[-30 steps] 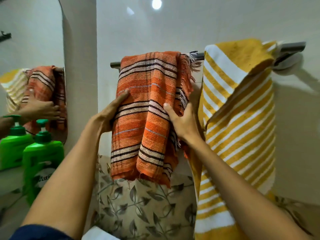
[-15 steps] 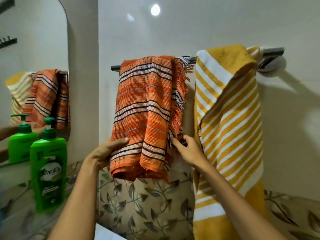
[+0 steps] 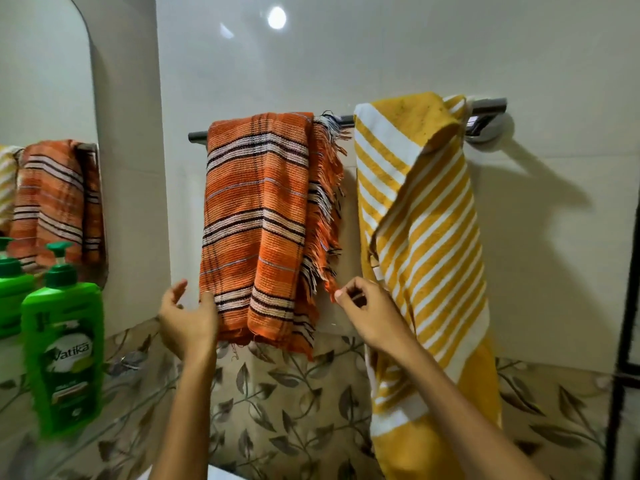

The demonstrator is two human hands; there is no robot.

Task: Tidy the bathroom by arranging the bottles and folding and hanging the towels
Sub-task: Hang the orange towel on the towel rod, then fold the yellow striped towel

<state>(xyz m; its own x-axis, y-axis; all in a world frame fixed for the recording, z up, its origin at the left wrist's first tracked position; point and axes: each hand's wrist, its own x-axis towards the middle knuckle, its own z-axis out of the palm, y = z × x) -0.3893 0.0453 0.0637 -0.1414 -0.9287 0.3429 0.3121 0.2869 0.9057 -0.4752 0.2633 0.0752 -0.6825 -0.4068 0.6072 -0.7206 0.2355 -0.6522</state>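
Both hands have slid down the orange towel (image 3: 259, 223) hanging on the rail (image 3: 486, 107); left hand (image 3: 188, 318) wide at its lower edge; right hand (image 3: 367, 306) pinches its fringe; straightening seems nearly done.

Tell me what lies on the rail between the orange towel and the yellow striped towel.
In the head view, only a short bare stretch of the rail shows between the orange towel and the yellow striped towel, partly crossed by the orange towel's fringe.
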